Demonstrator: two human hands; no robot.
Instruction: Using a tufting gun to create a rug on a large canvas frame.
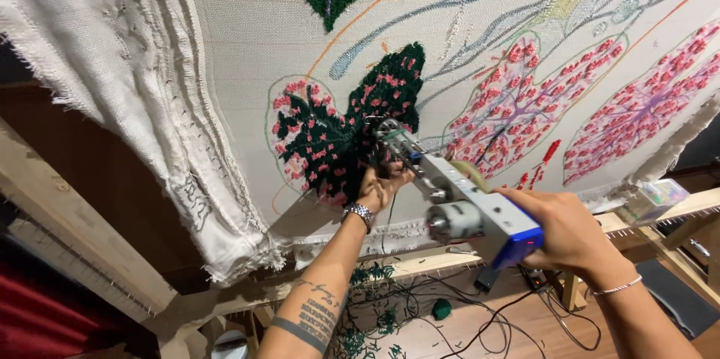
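Observation:
A tufting gun (457,205), grey metal with a blue handle, points at a cream cloth (247,36) stretched on a wooden frame. Its tip meets a dark green leaf with pink dots (337,138) tufted into the cloth. My right hand (570,235) grips the blue handle at the rear. My left hand (381,188), with a metal watch at the wrist, holds the front of the gun just behind the tip. Other leaf shapes in pink and red (525,104) lie to the right on the cloth.
The wooden frame rail (75,231) runs along the left and bottom edges, with loose frayed cloth (180,179) folded over it. Dark green yarn and black cables (420,314) lie tangled on the wooden floor below. A clear plastic box (654,198) sits at right.

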